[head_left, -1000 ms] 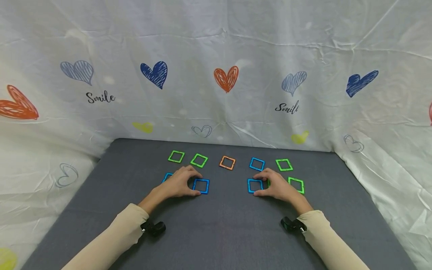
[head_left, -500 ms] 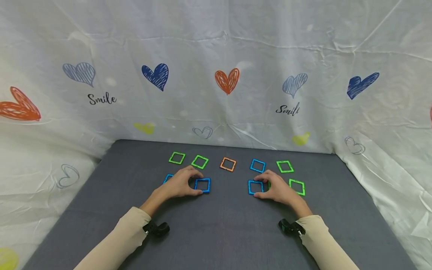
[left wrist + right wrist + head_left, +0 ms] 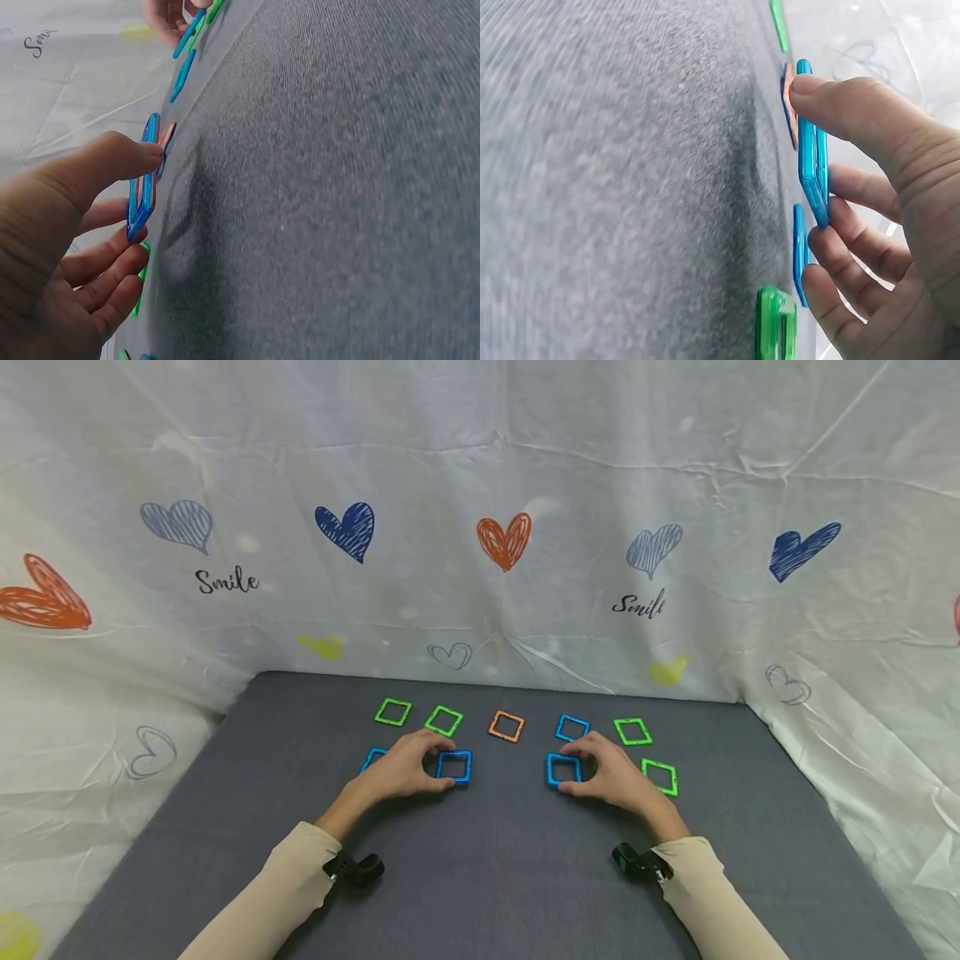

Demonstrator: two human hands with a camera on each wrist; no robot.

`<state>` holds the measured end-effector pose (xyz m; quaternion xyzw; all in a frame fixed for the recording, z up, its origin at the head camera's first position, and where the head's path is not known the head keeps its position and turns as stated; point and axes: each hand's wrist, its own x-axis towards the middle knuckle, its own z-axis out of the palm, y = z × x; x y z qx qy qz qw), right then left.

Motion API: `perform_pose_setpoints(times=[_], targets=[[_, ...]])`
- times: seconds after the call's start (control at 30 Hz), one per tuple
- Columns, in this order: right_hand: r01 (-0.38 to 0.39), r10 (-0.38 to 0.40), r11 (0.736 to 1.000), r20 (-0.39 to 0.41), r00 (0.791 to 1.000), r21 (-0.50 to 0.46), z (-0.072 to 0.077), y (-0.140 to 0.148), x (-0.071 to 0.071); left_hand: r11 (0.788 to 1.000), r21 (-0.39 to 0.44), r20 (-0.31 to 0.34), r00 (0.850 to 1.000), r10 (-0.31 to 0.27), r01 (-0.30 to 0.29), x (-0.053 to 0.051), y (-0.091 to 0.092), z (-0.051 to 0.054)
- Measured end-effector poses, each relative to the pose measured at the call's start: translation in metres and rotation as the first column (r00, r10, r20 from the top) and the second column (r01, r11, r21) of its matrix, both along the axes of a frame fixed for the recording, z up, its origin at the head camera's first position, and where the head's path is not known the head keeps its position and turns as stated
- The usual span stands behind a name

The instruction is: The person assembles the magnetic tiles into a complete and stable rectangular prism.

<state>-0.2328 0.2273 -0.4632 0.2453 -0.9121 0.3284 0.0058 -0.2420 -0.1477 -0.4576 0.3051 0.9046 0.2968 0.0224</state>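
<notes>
Pinching glossy blue square frames [image 3: 469, 767], my left hand [image 3: 405, 767] and right hand [image 3: 617, 774] are half curled; left of the orange frame [image 3: 510, 716], another blue piece [image 3: 367, 759] is partly hidden.

L arm [image 3: 258, 902]: extended fwd, angled in twd R.
R arm [image 3: 723, 902]: extended fwd, angled in twd L, approx mirror of L.
L hand [image 3: 408, 767]: pinch grip, thumb nearer body, index on far side, C-shape facing R.
R hand [image 3: 615, 772]: same pinch, C-shape facing L.
L fingers [image 3: 112, 274]: other 3 bent loosely, fanned opp. thumb.
R fingers [image 3: 855, 262]: likewise, loosely bent, slightly spread.
Hand spacing: approx level in head view, facing e/o, well apart.
</notes>
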Motion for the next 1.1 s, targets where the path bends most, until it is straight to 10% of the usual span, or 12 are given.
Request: perform_pose_setpoints(times=[1.1], targets=[[-0.093, 0.093, 0.996, -0.037, 0.995, -0.006, 0.004, -0.026, 0.001, 0.999, 0.009, -0.029, 0.999, -0.034, 0.035, 0.002, 0.016, 0.001]])
